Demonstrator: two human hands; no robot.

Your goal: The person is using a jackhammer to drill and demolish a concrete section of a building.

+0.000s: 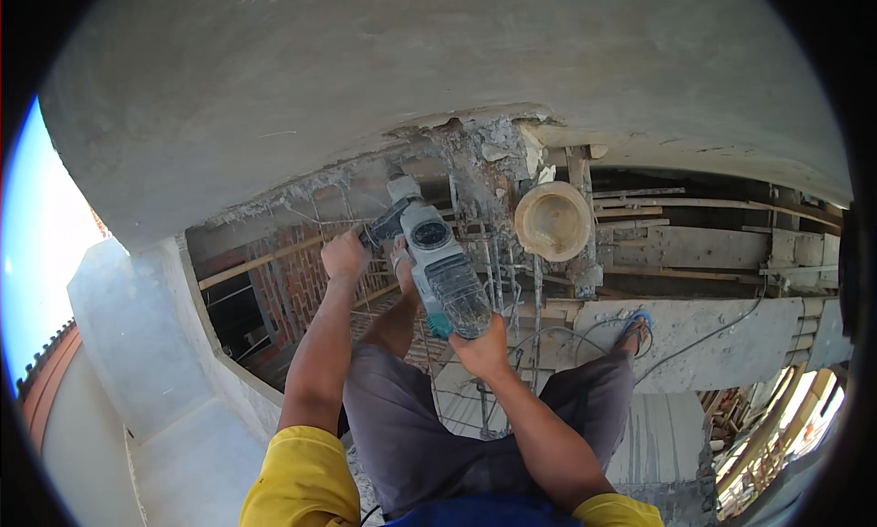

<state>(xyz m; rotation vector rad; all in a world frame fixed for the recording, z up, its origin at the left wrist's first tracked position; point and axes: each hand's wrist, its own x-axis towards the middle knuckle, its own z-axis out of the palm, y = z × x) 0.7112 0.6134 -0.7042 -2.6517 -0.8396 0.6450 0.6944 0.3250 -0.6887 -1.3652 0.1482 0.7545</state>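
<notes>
A grey demolition hammer (446, 269) with a teal part slants across the middle of the view, its front end pointing up toward broken concrete (484, 157). My left hand (344, 253) is closed round its dark side handle. Lower down, my right hand (481, 347) grips the rear end, fingers partly hidden beneath the body. The tip of the bit cannot be made out against the rough concrete edge. Bare steel bars (493, 271) run beside the tool on its right.
A round tan container (553, 221) sits right of the hammer. Below my feet are boards (690, 340), a dark cable (722, 331) and gaps with brickwork (297, 294) beneath. My right foot (638, 331) wears a blue sandal. A smooth concrete surface (365, 70) spans the top.
</notes>
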